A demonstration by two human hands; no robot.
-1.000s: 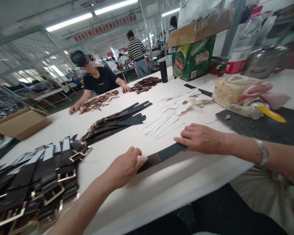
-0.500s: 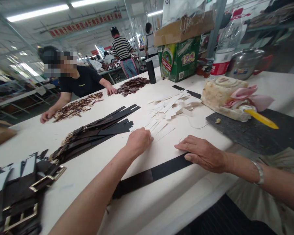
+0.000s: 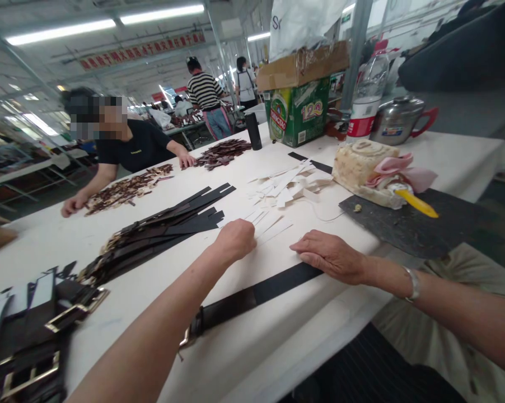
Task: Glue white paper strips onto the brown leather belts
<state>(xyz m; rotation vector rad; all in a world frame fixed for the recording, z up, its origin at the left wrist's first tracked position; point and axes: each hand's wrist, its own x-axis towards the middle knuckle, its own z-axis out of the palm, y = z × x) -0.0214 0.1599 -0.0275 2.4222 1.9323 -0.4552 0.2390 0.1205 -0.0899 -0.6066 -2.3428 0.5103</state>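
Note:
My left hand (image 3: 236,240) is closed on the table beside several thin white strips (image 3: 273,224); whatever its fingers hold, if anything, is hidden. My right hand (image 3: 330,256) lies low over the table with its fingers stretched out, at the end of a dark belt (image 3: 252,294). The belt runs along the near side of the table, under my left forearm, and its buckle (image 3: 186,337) shows beyond the arm. Left of my left hand lies a bundle of dark belts (image 3: 164,226). White paper strips (image 3: 292,184) are heaped farther back.
Buckled belts (image 3: 34,330) lie at the near left. On the right, a dark board (image 3: 407,224) bears a crusted block (image 3: 361,170) with a yellow-handled tool (image 3: 416,202). Behind stand a green box (image 3: 297,115), a bottle (image 3: 364,106) and a metal mug (image 3: 397,120). A co-worker (image 3: 130,145) handles small dark pieces.
The view has shifted slightly, so the belt's buckle now shows past my left forearm. Both hands stay almost in place; my right thumb has come closer to its fingers.

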